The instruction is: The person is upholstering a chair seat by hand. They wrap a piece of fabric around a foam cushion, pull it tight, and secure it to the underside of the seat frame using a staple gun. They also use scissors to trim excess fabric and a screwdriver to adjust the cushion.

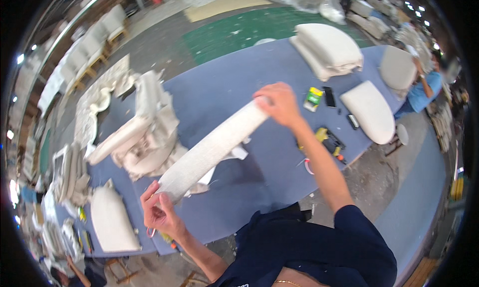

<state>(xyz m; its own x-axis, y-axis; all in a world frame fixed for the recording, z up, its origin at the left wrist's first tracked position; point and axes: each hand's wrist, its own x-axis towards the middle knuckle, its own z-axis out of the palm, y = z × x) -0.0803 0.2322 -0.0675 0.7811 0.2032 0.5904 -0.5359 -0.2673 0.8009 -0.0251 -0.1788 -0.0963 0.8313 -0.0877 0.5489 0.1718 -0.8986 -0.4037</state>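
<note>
A long, narrow padded strip covered in off-white fabric (pixel 214 146) is held slantwise above the blue-grey table (pixel 214 82). My left hand (pixel 162 211) grips its near left end, thumb and fingers pinched at the edge. The far right end is in my right hand (pixel 280 103), fingers curled over the top. Below the strip, partly hidden by it, lie white scraps (pixel 238 152). Past its left side sits a bulky upholstered piece with loose beige fabric (pixel 144 137). By my right forearm are a yellow-and-black power tool (pixel 332 142) and a red-and-white handled tool, perhaps scissors (pixel 309 166).
Rounded white padded panels lie at the right (pixel 370 112) and left (pixel 114 221), with a folded-looking padded stack (pixel 327 50) at the far edge. A green-and-yellow pack (pixel 313 98) lies beside a black phone (pixel 329 96). A co-worker in blue (pixel 423 90) handles a panel at right.
</note>
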